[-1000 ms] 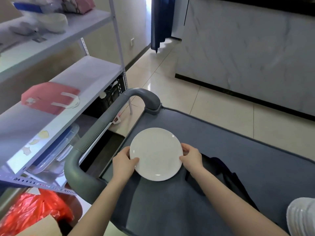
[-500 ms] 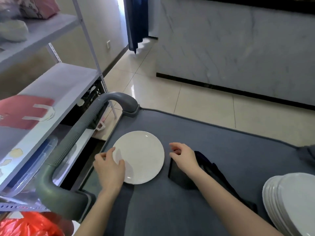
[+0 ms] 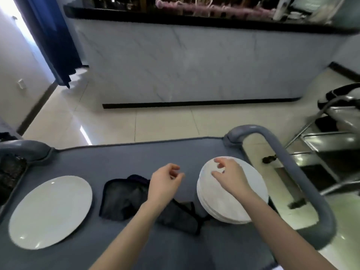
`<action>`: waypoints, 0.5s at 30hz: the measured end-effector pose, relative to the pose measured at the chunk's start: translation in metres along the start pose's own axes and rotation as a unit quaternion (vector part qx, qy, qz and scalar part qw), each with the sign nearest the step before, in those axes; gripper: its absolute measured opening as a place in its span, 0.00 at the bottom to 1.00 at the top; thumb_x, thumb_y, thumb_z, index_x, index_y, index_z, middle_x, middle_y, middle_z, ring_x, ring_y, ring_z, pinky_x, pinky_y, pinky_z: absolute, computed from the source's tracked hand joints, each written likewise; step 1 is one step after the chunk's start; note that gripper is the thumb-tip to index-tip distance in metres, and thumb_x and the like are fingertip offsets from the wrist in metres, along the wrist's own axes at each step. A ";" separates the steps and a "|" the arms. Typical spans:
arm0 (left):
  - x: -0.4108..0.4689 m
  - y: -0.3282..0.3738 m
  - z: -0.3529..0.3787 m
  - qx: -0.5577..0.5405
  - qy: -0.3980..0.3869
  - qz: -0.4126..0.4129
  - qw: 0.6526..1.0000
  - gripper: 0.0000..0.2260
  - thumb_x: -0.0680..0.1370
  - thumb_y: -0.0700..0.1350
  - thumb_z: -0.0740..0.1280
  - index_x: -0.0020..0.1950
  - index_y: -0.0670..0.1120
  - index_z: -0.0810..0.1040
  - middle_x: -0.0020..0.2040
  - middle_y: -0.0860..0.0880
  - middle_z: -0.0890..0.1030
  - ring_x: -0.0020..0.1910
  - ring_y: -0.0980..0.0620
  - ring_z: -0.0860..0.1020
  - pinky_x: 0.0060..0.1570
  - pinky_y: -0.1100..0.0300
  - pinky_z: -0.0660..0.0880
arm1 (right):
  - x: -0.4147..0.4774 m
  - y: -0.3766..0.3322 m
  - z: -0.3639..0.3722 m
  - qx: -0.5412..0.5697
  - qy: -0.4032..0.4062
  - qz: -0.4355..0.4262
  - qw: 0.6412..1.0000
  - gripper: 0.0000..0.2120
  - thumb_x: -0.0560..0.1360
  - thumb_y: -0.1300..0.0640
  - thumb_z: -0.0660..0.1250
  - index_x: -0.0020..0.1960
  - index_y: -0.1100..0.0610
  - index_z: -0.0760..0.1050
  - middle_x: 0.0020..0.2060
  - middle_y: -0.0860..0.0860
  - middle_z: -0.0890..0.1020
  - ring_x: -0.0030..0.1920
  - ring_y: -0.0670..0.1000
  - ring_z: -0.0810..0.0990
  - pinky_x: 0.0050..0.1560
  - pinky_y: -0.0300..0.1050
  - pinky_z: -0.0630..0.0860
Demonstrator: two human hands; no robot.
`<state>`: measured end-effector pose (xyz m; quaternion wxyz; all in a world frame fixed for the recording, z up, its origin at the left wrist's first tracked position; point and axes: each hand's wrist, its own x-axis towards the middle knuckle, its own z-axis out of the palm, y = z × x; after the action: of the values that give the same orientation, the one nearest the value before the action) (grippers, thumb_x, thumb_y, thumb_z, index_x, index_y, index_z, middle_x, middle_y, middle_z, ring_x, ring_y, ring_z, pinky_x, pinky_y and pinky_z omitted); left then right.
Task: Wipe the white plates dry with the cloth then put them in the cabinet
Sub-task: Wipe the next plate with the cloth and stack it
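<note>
One white plate (image 3: 51,211) lies flat at the left of the grey cart top (image 3: 120,156). A stack of several white plates (image 3: 231,199) stands at the right of the cart. A dark cloth (image 3: 124,199) lies crumpled between them. My right hand (image 3: 229,177) hovers over the stack with fingers loosely spread, holding nothing. My left hand (image 3: 164,183) floats above the cloth's right edge, fingers loosely curled and empty. No cabinet is in view.
Grey cart handles rise at the left (image 3: 25,151) and right (image 3: 288,172). A marble-faced counter (image 3: 194,63) stands across the tiled floor. A steel trolley (image 3: 335,145) is at the right, and a blue curtain (image 3: 48,36) hangs at the far left.
Both hands let go of the single plate, which now lies at the left. My view swung right, and both hands moved across to the plate stack and cloth.
</note>
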<state>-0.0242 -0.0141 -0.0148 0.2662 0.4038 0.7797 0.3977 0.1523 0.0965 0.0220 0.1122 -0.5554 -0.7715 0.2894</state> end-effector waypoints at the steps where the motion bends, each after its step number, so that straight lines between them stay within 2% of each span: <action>1: 0.002 0.009 0.014 0.016 -0.022 -0.003 1.000 0.12 0.76 0.54 0.69 0.57 0.52 0.79 0.45 0.57 0.79 0.44 0.61 0.77 0.44 0.67 0.73 | -0.001 0.019 -0.011 -0.023 0.008 0.022 0.999 0.23 0.74 0.56 0.71 0.68 0.55 0.75 0.60 0.55 0.80 0.60 0.55 0.77 0.63 0.47 0.72; 4: 0.003 0.028 0.048 0.060 -0.069 -0.017 0.996 0.19 0.75 0.56 0.70 0.63 0.50 0.77 0.50 0.52 0.79 0.49 0.53 0.77 0.49 0.59 0.72 | -0.007 0.066 -0.032 -0.102 0.028 0.077 0.991 0.27 0.74 0.51 0.70 0.72 0.53 0.71 0.65 0.56 0.74 0.67 0.58 0.69 0.66 0.48 0.67; 7: -0.001 0.036 0.070 0.064 -0.069 -0.024 0.995 0.19 0.74 0.53 0.71 0.62 0.49 0.75 0.53 0.50 0.77 0.51 0.50 0.76 0.50 0.57 0.71 | -0.015 0.096 -0.043 -0.092 0.041 0.107 0.989 0.30 0.74 0.51 0.70 0.74 0.52 0.68 0.62 0.55 0.70 0.65 0.58 0.66 0.64 0.48 0.66; 12: -0.005 0.036 0.079 0.081 -0.031 -0.046 0.995 0.18 0.74 0.47 0.71 0.63 0.48 0.75 0.51 0.50 0.75 0.50 0.51 0.72 0.48 0.58 0.67 | -0.022 0.115 -0.051 -0.006 0.021 0.110 0.994 0.27 0.70 0.55 0.74 0.68 0.53 0.73 0.56 0.54 0.71 0.58 0.56 0.72 0.56 0.44 0.69; 15: -0.006 0.039 0.080 0.080 -0.025 -0.056 0.995 0.16 0.74 0.47 0.72 0.61 0.48 0.77 0.50 0.49 0.77 0.49 0.50 0.74 0.50 0.56 0.70 | -0.022 0.117 -0.052 0.014 0.031 0.101 0.994 0.27 0.69 0.57 0.75 0.67 0.53 0.74 0.53 0.52 0.69 0.55 0.56 0.74 0.57 0.44 0.71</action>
<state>0.0541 0.0269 -0.0254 0.2744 0.3895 0.8234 0.3082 0.2782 0.1184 0.0002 0.1136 -0.6375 -0.7037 0.2924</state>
